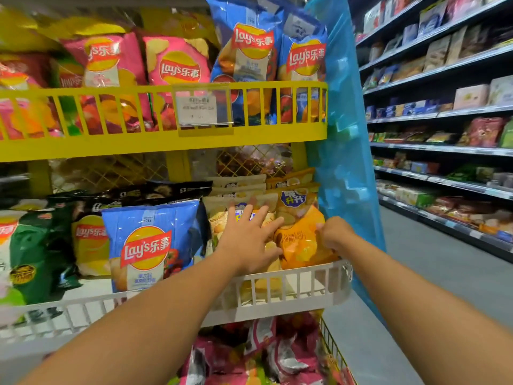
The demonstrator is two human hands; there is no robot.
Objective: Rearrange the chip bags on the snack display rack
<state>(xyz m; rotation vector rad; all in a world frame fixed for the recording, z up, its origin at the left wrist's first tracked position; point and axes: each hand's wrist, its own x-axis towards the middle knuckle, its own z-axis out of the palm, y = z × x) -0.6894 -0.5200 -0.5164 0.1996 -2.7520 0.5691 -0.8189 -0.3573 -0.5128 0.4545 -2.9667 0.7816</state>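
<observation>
An orange chip bag (299,234) stands at the right end of the white shelf basket (302,284). My right hand (334,234) pinches its right edge. My left hand (251,236), fingers spread, lies flat on the cream chip bags (219,215) just left of the orange one. A blue Lay's bag (150,243) stands upright left of my left arm, with yellow (90,245) and green (36,251) bags beyond it. Black bags (155,191) sit behind.
The yellow upper shelf (166,137) holds pink and blue Lay's bags and carries a price tag (198,109). A lower basket holds pink bags (249,354). A blue panel (344,151) flanks the rack on the right. Store shelving (444,120) lines the aisle's far side.
</observation>
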